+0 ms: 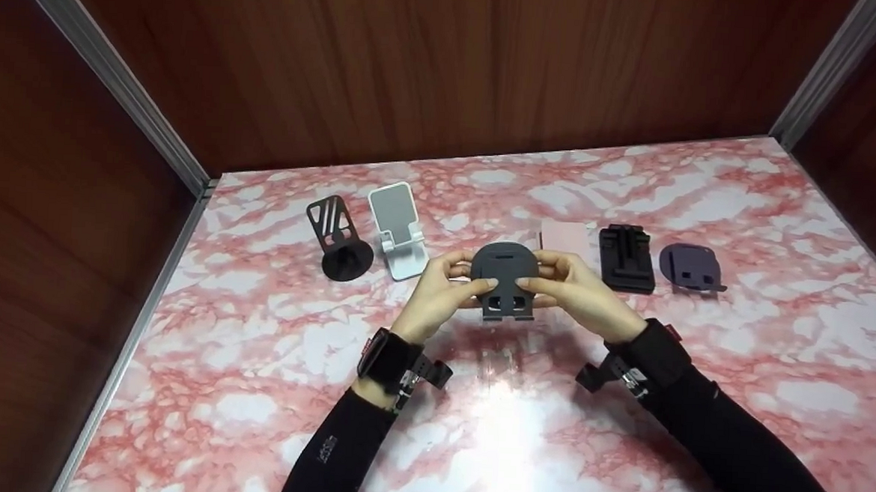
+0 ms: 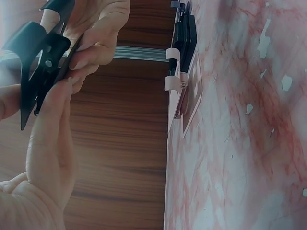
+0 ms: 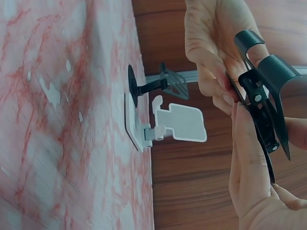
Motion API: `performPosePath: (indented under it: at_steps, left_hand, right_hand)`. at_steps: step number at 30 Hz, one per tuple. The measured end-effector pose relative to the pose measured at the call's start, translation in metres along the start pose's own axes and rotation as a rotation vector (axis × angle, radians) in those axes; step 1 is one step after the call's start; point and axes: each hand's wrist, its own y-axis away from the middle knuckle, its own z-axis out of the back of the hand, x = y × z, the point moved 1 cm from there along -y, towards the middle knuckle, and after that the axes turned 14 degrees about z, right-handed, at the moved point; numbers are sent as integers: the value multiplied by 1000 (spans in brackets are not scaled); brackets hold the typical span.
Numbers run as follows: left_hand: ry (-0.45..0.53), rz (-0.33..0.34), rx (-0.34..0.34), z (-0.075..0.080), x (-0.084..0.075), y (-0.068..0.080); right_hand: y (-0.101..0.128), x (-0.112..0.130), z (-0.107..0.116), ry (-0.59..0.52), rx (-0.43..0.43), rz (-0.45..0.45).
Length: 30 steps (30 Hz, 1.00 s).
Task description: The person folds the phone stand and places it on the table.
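Two-handed grip: left hand [image 1: 435,292] and right hand [image 1: 584,297] pinch dark grey folding phone stand [image 1: 505,266] above marbled tabletop [image 1: 743,434]; thumbs near side, fingers curled behind, probably to steady its hinged plates evenly

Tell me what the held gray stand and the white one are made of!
The held gray stand looks like matte-coated metal: thin edges, bright hinge pins. The white stand seems smooth plastic, with rounded edges; its dull gray pad may be rubber.
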Motion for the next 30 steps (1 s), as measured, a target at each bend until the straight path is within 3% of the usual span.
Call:
performPosePath:
  at_steps: [17,21,25,30]
  left_hand:
    - [1,24,11,1,-3,-4]
    - [-61,10,18,3,-7,-5]
    - [-166,-39,-16,7,-7,-5]
    - [-247,-81,-57,13,-3,-4]
  right_hand:
    - [-1,6,3,150,-51,-14]
    - [-3,6,5,125,-77,-3]
    - [-8,6,9,75,-130,13]
    - [-17,4,14,102,-184,50]
